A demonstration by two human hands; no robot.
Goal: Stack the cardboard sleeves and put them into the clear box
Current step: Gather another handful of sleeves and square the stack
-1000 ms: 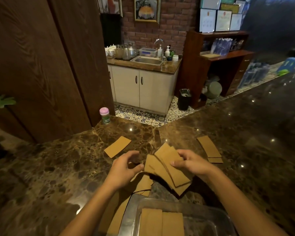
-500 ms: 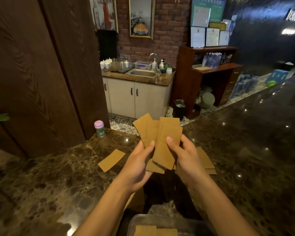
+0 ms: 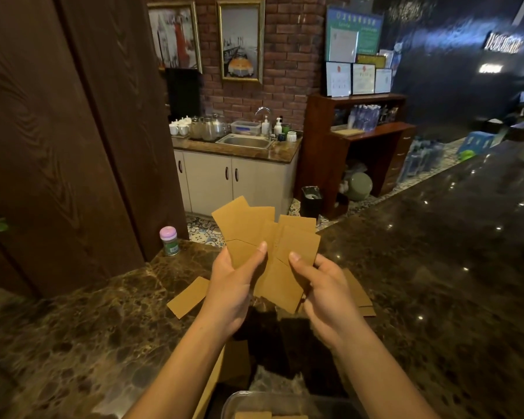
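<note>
Dark marble counter (image 3: 73, 343), back-bar behind: small pink-lidded green jar (image 3: 169, 241) far left of the fingers, one loose flat brown cardboard sleeve (image 3: 188, 297) lying just left of the left hand (image 3: 233, 285). Since a second ago both hands have lifted the bundle of brown cardboard sleeves (image 3: 242, 225) off the counter; the left hand pinches the fan's left half and the right hand (image 3: 327, 291) its right half, still splayed, so squaring-up comes before boxing. More loose sleeves (image 3: 362, 297) lie behind the right fingers, and the clear plastic box (image 3: 233, 400), already part-filled, sits below the wrists with no obstruction I can see.
</note>
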